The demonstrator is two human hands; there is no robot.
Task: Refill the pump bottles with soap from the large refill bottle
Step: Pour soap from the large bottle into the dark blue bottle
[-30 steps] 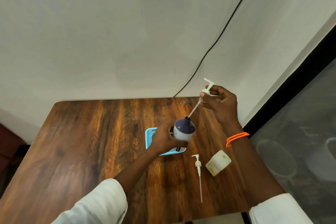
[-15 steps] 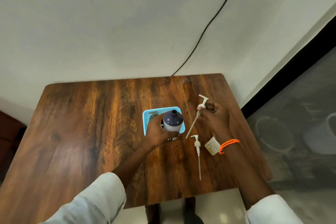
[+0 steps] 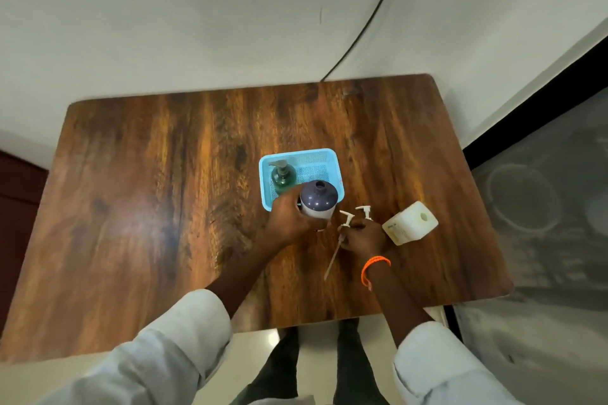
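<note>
My left hand (image 3: 289,220) grips a white bottle with a dark purple shoulder (image 3: 318,199). The bottle stands upright at the front edge of the blue basket (image 3: 297,154), and its neck is open with no pump in it. My right hand (image 3: 365,237) is low on the table just right of it. Its fingers are closed on a white pump head (image 3: 346,219), whose long dip tube slants toward me. A second white pump head (image 3: 364,210) lies right beside it, with its tube hidden under my hand. A green pump bottle (image 3: 282,177) stands in the basket.
A cream square bottle (image 3: 409,223) with an open hole in its top lies on its side, right of my right hand. The wooden table (image 3: 148,207) stands against a white wall. A black cable (image 3: 368,26) runs down the wall behind it.
My right hand pulled the pump and its tube out of the purple-topped bottle and brought it down to the table beside the other pump. My view tilted downward.
</note>
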